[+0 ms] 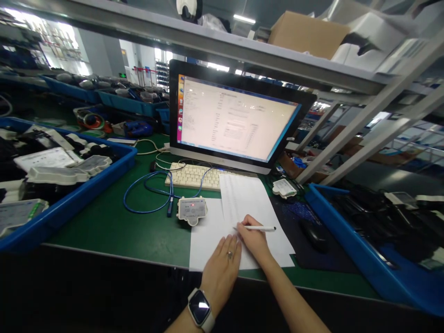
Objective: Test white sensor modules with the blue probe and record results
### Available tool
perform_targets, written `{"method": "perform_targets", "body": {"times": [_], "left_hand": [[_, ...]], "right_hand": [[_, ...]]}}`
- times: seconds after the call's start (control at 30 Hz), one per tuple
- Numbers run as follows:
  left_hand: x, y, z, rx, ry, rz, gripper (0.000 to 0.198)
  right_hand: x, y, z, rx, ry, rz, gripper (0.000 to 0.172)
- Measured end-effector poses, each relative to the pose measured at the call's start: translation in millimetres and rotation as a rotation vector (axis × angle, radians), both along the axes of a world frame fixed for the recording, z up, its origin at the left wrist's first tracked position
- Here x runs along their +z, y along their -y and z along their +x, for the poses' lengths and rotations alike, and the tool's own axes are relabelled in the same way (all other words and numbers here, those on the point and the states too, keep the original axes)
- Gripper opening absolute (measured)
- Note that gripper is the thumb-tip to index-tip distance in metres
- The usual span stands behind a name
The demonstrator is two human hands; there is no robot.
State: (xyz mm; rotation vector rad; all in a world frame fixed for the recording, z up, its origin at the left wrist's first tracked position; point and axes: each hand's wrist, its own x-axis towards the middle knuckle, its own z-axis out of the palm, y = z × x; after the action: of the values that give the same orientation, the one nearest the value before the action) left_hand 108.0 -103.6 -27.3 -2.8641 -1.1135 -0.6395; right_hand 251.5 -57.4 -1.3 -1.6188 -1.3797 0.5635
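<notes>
My right hand is closed round a white pen, its tip resting on the white paper sheets on the green bench. My left hand lies flat on the lower sheet just left of it, fingers stretched out, a ring on one finger and a smartwatch on the wrist. A small white device with a lit red dot sits at the paper's top left corner, a blue cable plugged in beside it.
A monitor and a beige keyboard stand behind the paper. A black mouse lies on a dark mat at right. Blue bins of parts flank the bench. A shelf with a cardboard box runs overhead.
</notes>
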Motion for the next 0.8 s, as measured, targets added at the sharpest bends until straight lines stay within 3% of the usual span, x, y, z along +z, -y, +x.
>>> {"method": "perform_targets", "body": {"times": [0.8], "left_hand": [[2.2,2.7,0.8,0.023,0.016,0.024,0.051]], "right_hand": [[0.6,0.2,0.4,0.028,-0.024,-0.047,0.023]]}}
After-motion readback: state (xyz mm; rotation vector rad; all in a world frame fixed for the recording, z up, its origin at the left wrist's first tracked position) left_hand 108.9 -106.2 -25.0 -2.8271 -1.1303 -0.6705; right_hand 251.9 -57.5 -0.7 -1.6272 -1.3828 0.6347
